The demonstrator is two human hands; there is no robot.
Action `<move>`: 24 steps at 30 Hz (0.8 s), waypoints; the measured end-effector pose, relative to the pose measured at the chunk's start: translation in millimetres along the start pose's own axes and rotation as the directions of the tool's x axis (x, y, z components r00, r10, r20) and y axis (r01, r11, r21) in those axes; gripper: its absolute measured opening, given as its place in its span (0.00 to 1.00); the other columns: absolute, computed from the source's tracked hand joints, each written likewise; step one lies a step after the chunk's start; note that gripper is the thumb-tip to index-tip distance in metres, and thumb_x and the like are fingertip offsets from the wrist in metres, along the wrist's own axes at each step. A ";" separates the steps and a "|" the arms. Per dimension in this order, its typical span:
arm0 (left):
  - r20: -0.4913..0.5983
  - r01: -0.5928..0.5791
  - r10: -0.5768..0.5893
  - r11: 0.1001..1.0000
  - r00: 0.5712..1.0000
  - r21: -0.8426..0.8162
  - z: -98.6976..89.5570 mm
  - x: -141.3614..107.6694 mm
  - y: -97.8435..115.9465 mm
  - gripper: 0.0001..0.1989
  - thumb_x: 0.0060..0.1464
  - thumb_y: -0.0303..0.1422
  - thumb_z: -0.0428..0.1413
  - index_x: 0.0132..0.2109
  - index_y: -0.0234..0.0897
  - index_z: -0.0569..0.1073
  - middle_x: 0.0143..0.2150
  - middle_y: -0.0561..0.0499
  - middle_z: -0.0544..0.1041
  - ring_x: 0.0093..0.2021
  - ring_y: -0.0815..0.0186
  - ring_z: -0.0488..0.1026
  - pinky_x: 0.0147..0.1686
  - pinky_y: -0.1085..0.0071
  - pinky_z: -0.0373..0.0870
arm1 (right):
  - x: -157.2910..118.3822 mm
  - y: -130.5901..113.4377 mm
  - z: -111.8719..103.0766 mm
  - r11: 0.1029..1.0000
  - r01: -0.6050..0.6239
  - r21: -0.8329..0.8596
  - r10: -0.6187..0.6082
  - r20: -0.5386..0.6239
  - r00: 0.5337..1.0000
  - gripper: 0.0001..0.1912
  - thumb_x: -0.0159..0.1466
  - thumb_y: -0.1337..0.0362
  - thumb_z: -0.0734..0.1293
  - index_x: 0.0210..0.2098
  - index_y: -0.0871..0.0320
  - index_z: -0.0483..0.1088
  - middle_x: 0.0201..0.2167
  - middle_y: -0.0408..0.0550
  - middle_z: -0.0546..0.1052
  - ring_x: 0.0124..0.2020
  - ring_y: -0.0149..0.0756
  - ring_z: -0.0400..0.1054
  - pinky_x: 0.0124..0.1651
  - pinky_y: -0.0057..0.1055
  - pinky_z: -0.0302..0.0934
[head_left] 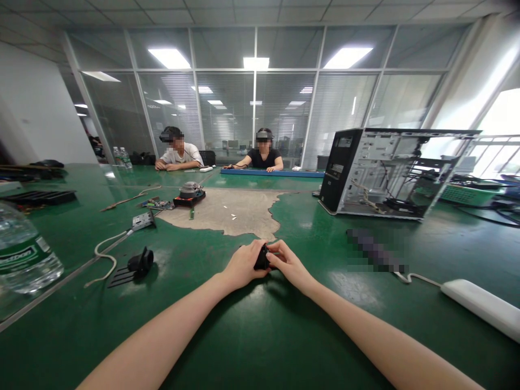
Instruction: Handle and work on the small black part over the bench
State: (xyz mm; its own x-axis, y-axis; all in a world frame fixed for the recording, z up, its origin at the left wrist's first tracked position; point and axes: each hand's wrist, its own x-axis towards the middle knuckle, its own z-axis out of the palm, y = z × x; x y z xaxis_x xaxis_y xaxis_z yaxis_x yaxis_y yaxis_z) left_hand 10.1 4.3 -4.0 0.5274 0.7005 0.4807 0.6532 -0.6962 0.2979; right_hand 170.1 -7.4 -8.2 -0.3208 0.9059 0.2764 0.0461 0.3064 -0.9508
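Note:
A small black part (261, 258) sits between my two hands, just above the green table near the centre. My left hand (245, 265) wraps round it from the left. From the right, the fingers of my right hand (285, 261) pinch its edge. Much of the part is hidden by my fingers, so its exact shape cannot be made out. To the left, a black plastic piece with prongs (140, 264) lies on the table (227, 346).
An open computer case (382, 173) stands at right, near a white power strip (481, 303). Left are a water bottle (24, 252), a cable (106, 255) and a metal bracket (143, 219). A heatsink (190, 192) is further back. Two people sit across the table.

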 end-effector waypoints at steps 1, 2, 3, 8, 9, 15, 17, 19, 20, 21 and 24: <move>0.001 0.006 -0.006 1.000 1.000 0.002 0.1 0.1 0.2 0.29 0.41 0.35 0.57 0.50 0.38 0.55 0.45 0.47 0.66 0.41 0.58 0.67 0.39 0.64 0.63 | 0.9 1.9 0.1 1.000 -0.009 0.000 0.009 -0.005 1.000 0.12 0.55 0.56 0.62 0.36 0.55 0.60 0.34 0.44 0.68 0.35 0.31 0.65 0.36 0.31 0.62; 0.003 0.010 -0.010 1.000 1.000 0.004 0.1 0.2 0.4 0.28 0.41 0.35 0.58 0.50 0.38 0.55 0.45 0.47 0.66 0.41 0.58 0.68 0.39 0.64 0.63 | 1.8 4.0 -0.1 1.000 -0.017 -0.003 0.017 -0.010 1.000 0.13 0.55 0.56 0.63 0.36 0.55 0.59 0.34 0.44 0.68 0.34 0.31 0.65 0.36 0.30 0.62; 0.005 0.016 -0.016 1.000 1.000 0.008 0.0 0.2 0.6 0.28 0.41 0.35 0.58 0.49 0.38 0.56 0.44 0.48 0.67 0.40 0.58 0.68 0.38 0.65 0.64 | 2.8 6.1 -0.3 1.000 -0.024 -0.007 0.024 -0.015 1.000 0.14 0.55 0.56 0.63 0.37 0.55 0.59 0.34 0.44 0.68 0.34 0.31 0.65 0.36 0.30 0.62; 0.010 0.019 -0.019 1.000 1.000 0.001 -1.6 -0.2 1.5 0.29 0.40 0.34 0.58 0.49 0.38 0.56 0.45 0.47 0.66 0.41 0.58 0.67 0.39 0.65 0.63 | 3.6 8.2 -1.8 0.997 -0.038 -0.063 0.036 -0.039 0.999 0.16 0.55 0.56 0.63 0.39 0.57 0.61 0.36 0.46 0.68 0.36 0.32 0.65 0.38 0.32 0.61; 0.014 0.019 -0.019 1.000 1.000 0.002 -2.0 -0.3 1.7 0.28 0.41 0.34 0.58 0.49 0.38 0.56 0.45 0.47 0.66 0.41 0.59 0.67 0.39 0.65 0.63 | 2.8 6.5 -1.8 0.998 -0.026 -0.063 0.024 -0.020 0.999 0.16 0.54 0.56 0.64 0.39 0.57 0.61 0.37 0.46 0.68 0.37 0.33 0.64 0.39 0.33 0.61; 0.021 0.017 -0.017 1.000 1.000 -0.001 -4.0 -0.6 3.4 0.28 0.41 0.35 0.58 0.49 0.39 0.56 0.45 0.48 0.66 0.41 0.59 0.67 0.39 0.64 0.63 | 0.5 0.2 0.0 1.000 -0.012 0.004 0.012 0.003 1.000 0.12 0.56 0.55 0.62 0.35 0.56 0.60 0.33 0.43 0.68 0.34 0.30 0.65 0.35 0.30 0.62; 0.024 0.015 -0.015 1.000 1.000 0.006 -4.3 -0.5 3.7 0.28 0.41 0.35 0.58 0.49 0.39 0.56 0.45 0.48 0.66 0.41 0.59 0.68 0.39 0.64 0.63 | 1.8 2.4 0.4 1.000 -0.022 0.004 0.023 -0.012 1.000 0.13 0.56 0.55 0.62 0.35 0.56 0.60 0.33 0.43 0.68 0.32 0.29 0.65 0.34 0.30 0.62; 0.025 0.019 -0.019 1.000 1.000 0.003 -4.3 -0.4 3.7 0.28 0.40 0.35 0.58 0.48 0.39 0.56 0.46 0.48 0.66 0.40 0.59 0.68 0.38 0.64 0.63 | 3.3 5.5 0.4 0.999 -0.031 -0.015 0.030 -0.033 0.999 0.14 0.55 0.55 0.63 0.36 0.56 0.60 0.34 0.44 0.67 0.32 0.29 0.64 0.34 0.30 0.62; 0.025 0.021 -0.021 1.000 0.999 -0.003 -4.1 -0.4 3.5 0.28 0.40 0.35 0.58 0.49 0.39 0.56 0.45 0.48 0.66 0.41 0.59 0.68 0.39 0.64 0.63 | 3.9 7.0 0.2 0.999 -0.038 -0.028 0.037 -0.044 0.998 0.14 0.55 0.55 0.63 0.37 0.56 0.60 0.34 0.44 0.67 0.32 0.30 0.64 0.35 0.30 0.62; 0.023 0.023 -0.022 1.000 0.999 -0.009 -4.0 -0.4 3.3 0.28 0.40 0.35 0.58 0.49 0.39 0.56 0.45 0.48 0.66 0.41 0.59 0.67 0.39 0.64 0.63 | 4.4 8.2 0.0 0.998 -0.045 -0.042 0.043 -0.053 0.998 0.15 0.55 0.55 0.63 0.37 0.57 0.60 0.34 0.45 0.68 0.33 0.31 0.64 0.35 0.31 0.62; 0.021 0.023 -0.023 1.000 1.000 -0.016 -3.2 -0.7 2.7 0.29 0.40 0.34 0.59 0.49 0.40 0.56 0.45 0.48 0.66 0.42 0.59 0.67 0.40 0.64 0.63 | 4.7 9.2 -0.9 0.996 -0.048 -0.070 0.045 -0.046 0.998 0.15 0.55 0.55 0.62 0.37 0.57 0.61 0.33 0.45 0.68 0.33 0.31 0.64 0.36 0.32 0.61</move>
State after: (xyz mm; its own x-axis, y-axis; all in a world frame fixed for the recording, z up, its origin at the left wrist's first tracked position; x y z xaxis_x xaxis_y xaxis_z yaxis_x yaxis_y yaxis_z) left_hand 9.8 1.5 -0.9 0.5237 0.7194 0.4564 0.6566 -0.6821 0.3218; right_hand 169.9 -0.1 -15.5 -0.2749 0.9313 0.2391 0.1281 0.2820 -0.9508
